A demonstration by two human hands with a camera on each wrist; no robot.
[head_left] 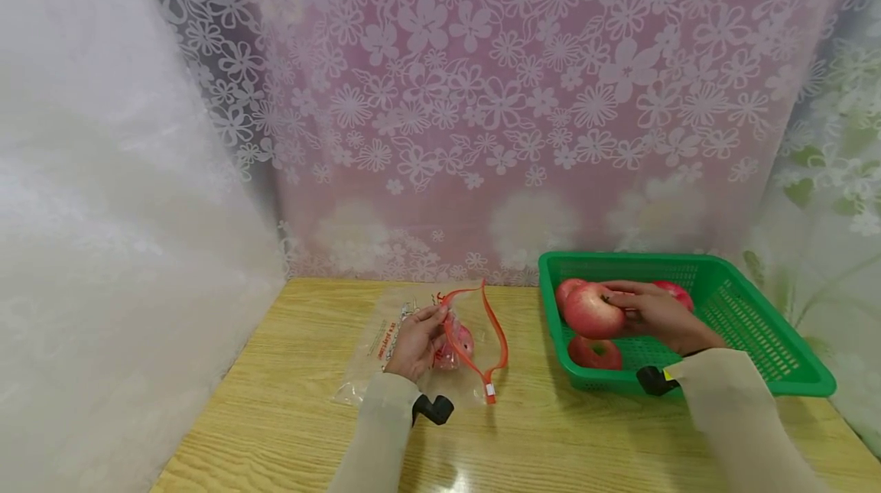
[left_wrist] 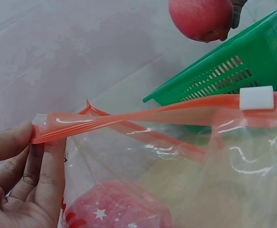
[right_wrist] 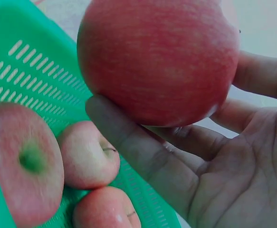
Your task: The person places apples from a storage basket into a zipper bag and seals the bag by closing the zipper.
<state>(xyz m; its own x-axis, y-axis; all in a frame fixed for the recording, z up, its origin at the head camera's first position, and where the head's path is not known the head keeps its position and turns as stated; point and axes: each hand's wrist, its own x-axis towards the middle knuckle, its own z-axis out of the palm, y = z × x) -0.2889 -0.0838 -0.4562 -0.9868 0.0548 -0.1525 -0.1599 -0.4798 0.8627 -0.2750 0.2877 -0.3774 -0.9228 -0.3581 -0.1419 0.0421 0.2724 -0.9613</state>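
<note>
My left hand (head_left: 416,342) pinches the orange zip edge of a clear zip bag (left_wrist: 176,142) between thumb and fingers, and the bag's mouth gapes. Inside the bag lies one red apple (left_wrist: 119,207), seen through the printed plastic. A white slider (left_wrist: 256,98) sits on the zip strip, away from the fingers. My right hand (head_left: 650,313) holds another red apple (head_left: 593,311) above the left part of a green basket (head_left: 778,325). In the right wrist view the fingers curl under and around this apple (right_wrist: 159,61).
Several apples stay in the green basket, among them one at the near left corner (head_left: 595,353) and one at the back (head_left: 674,294). The wooden table (head_left: 275,416) carries both bag and basket. A flowered curtain (head_left: 509,134) hangs right behind the table.
</note>
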